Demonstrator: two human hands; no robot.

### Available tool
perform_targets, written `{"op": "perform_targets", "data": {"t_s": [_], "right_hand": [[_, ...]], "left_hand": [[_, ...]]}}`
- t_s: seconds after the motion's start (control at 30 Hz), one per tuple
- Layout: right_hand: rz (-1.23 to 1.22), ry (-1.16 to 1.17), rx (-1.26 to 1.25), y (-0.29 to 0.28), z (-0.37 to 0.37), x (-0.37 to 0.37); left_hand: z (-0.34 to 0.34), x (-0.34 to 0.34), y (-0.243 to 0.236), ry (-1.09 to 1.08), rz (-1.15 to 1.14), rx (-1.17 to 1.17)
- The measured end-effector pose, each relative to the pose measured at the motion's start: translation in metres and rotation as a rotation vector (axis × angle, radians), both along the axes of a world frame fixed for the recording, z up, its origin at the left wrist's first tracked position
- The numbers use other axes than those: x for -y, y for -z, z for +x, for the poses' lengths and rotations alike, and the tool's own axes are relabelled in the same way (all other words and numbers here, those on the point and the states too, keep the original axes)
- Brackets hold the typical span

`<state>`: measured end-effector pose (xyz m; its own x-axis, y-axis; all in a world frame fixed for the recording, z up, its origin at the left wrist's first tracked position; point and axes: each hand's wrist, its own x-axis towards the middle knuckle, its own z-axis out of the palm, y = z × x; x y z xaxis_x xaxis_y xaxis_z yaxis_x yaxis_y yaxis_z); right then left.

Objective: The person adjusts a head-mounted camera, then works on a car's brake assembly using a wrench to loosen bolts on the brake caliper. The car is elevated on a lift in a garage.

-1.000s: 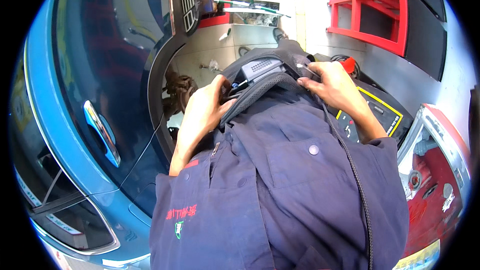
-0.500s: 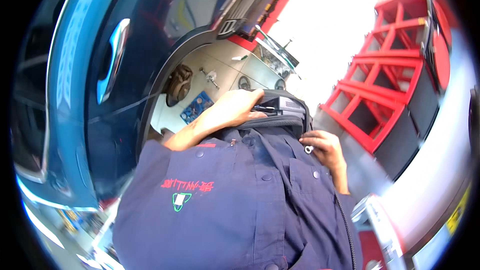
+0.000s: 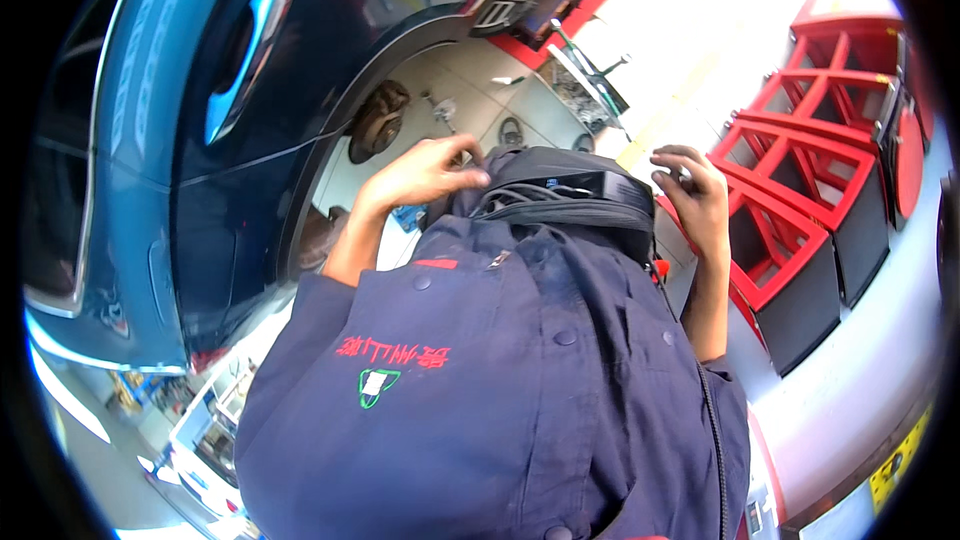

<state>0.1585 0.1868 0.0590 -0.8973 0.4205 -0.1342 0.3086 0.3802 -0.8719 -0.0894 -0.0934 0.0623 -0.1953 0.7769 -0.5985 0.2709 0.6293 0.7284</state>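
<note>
A black zip-up bag [image 3: 540, 162] sits against the front of my dark blue work jacket [image 3: 470, 340]. Its top gapes, and a dark boxy device [image 3: 612, 184] with grey cables [image 3: 512, 198] shows inside. My left hand [image 3: 428, 178] is by the bag's left corner, fingers bent and thumb apart, with nothing visible between them; whether the thumb tip touches the bag I cannot tell. Off the right end of the bag, my right hand [image 3: 698, 188] is raised with curled, separated fingers and no object in it.
A dark blue car [image 3: 250, 180] with a chrome door handle [image 3: 255, 50] stands close on the left. Stacked red-framed black stands [image 3: 800, 180] line the right. Beyond the bag, a brown lumpy object [image 3: 380, 120], a metal tool [image 3: 440, 112] and a tray of parts [image 3: 575, 85] lie on the tiles.
My left hand has come out of the bag opening to its left corner. My right hand has risen and let go of the small ring-shaped pull at the bag's right side.
</note>
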Motion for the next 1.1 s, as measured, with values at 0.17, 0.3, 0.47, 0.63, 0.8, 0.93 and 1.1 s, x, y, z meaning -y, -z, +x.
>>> {"op": "perform_targets", "data": {"t_s": [0.17,0.3,0.47,0.63,0.8,0.93,1.1], "right_hand": [[0.052,-0.502,-0.075,-0.005,-0.095,0.04],[0.262,-0.899,0.256,-0.016,-0.142,0.086],[0.175,-1.02,0.026,0.019,-0.137,0.087],[0.118,-1.027,-0.013,0.014,-0.145,0.09],[0.093,-1.006,-0.027,0.016,-0.141,0.095],[0.052,-0.918,-0.043,0.007,-0.132,0.102],[-0.042,-0.914,-0.017,0.022,-0.136,0.093]], "left_hand": [[0.006,0.024,0.004,0.178,0.136,0.026],[0.015,0.06,0.006,0.177,0.034,-0.09],[0.035,0.067,0.02,-0.044,-0.017,0.154],[0.037,0.084,0.027,-0.254,0.054,0.063],[0.02,0.065,-0.011,-0.223,0.118,-0.138],[0.027,0.06,-0.025,-0.054,0.029,-0.038],[0.036,0.035,0.045,-0.043,0.126,-0.076]]}}
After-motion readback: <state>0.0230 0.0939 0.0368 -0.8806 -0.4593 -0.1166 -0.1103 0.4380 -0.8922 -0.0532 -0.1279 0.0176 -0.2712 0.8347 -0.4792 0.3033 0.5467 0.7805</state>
